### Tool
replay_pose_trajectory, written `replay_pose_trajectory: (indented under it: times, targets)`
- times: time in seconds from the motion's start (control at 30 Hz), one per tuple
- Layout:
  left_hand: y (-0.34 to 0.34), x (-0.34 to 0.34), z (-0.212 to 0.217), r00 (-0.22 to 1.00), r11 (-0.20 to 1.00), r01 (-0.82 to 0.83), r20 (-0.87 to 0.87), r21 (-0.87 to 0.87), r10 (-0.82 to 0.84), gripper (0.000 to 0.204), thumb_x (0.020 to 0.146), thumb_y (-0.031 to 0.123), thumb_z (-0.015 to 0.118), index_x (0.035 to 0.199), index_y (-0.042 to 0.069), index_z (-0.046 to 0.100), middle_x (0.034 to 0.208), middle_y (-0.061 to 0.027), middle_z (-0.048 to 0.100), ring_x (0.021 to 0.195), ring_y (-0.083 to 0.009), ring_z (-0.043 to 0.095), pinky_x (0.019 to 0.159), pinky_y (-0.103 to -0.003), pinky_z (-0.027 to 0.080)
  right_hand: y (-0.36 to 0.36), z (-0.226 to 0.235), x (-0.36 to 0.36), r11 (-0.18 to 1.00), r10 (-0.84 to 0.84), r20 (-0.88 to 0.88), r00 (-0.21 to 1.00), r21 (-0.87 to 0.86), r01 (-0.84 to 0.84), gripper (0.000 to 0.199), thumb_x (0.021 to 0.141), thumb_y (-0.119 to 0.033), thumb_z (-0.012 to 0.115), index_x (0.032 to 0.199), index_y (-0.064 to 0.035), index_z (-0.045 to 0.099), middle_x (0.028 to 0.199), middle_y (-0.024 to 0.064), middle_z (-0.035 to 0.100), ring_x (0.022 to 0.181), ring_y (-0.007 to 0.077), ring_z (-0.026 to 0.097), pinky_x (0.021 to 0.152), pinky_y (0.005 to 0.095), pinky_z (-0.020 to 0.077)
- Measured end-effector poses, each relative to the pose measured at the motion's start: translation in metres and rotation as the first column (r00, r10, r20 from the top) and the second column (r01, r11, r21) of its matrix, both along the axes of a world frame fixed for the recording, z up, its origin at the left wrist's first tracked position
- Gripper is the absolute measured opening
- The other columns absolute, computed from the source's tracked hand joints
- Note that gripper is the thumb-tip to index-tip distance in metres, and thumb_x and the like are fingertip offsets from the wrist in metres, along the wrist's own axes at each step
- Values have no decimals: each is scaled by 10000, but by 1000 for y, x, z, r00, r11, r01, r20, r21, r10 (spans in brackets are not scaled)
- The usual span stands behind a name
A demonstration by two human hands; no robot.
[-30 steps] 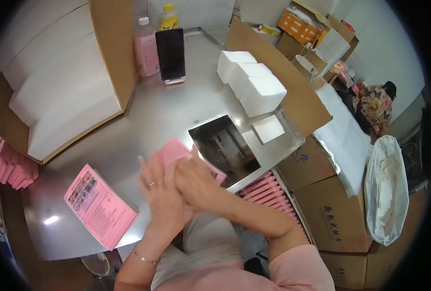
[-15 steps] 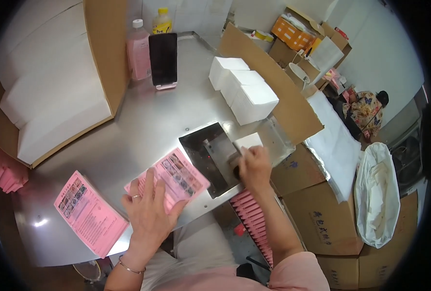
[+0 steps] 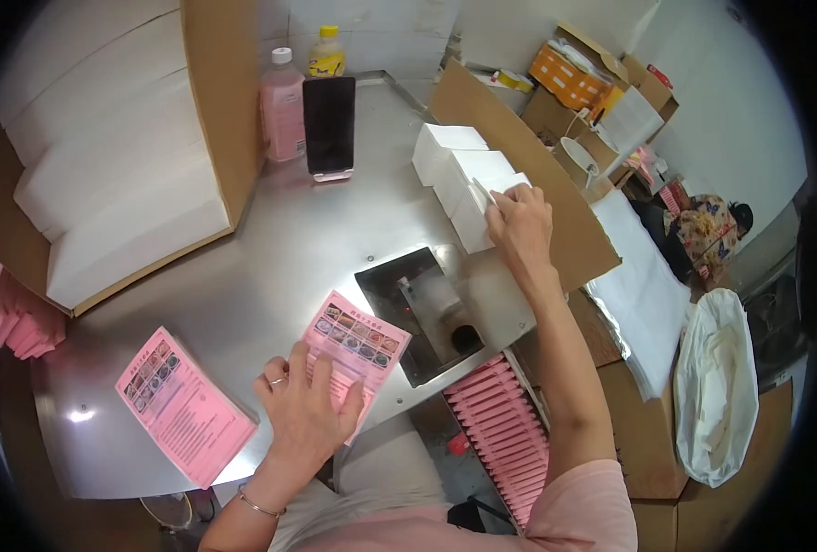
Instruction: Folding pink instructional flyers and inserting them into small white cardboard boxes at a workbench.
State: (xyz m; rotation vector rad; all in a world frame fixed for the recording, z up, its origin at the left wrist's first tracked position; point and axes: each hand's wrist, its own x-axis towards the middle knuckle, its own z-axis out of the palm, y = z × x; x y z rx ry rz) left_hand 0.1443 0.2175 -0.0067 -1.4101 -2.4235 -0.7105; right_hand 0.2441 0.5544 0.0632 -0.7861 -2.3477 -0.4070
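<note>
My left hand [image 3: 312,405] lies with fingers spread on a pink printed sheet [image 3: 371,336] with rows of small pictures, beside a dark rectangular opening [image 3: 394,290] in the metal table. To its left rests a thick pile of similar pink sheets [image 3: 183,405]. My right hand [image 3: 523,225] is closed at the near end of a row of white folded tissue stacks [image 3: 468,170]. Its fingers pinch a thin white tissue bundle [image 3: 484,191] at that end. Inside the opening are a metal plate and a dark round hole [image 3: 465,339].
Pink packets [image 3: 500,414] lie in rows below the table edge. A large carton of white tissue [image 3: 132,221] stands left. A phone on a stand [image 3: 330,129] and a pink bottle [image 3: 282,110] are behind. A cardboard panel [image 3: 528,166] borders the right. Another person [image 3: 707,230] sits farther off.
My right hand has moved from the opening, where it held a white tissue piece, up and away to the tissue stacks. My left hand stays on the pink sheet, which has turned slightly.
</note>
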Motion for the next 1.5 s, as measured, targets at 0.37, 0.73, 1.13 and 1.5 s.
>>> replay_pose_trajectory:
  times: [0.37,0.73,1.13,1.5]
  targets:
    - [3,-2,8,998,998,55,13,-38,-55,408,810,357,729,1079,61,647,1162,-154,552,945,-338,463,835,-477,346,5,-10,3,977,4,-126,992,-211,-30,180,840,-153,659,935,-29,750,935,126,625,916,320,577,783,452,469]
    - [-15,-10,15,939,976,216,277,-7,-206,675,679,230,747,1312,76,574,1021,-163,539,882,-332,516,772,-445,408,-200,-63,34,664,729,159,666,-404,-630,393,895,-127,579,1269,-10,597,1266,200,582,1232,427,551,1095,635,350]
    - [-47,-14,32,763,939,344,585,-9,-274,613,781,95,728,1371,66,564,1023,-137,583,953,-300,566,828,-425,458,-113,-114,-9,713,290,-270,918,-578,-396,173,915,-138,563,1013,-27,652,965,250,673,889,413,667,801,511,539]
    - [-138,-48,-5,918,916,-389,-127,-100,376,455,920,124,540,1370,58,537,1503,-235,408,1388,-436,371,1131,-549,299,11,-52,14,997,74,-306,949,46,-62,518,715,-325,798,1134,-51,669,1217,171,594,1191,395,512,1003,527,421]
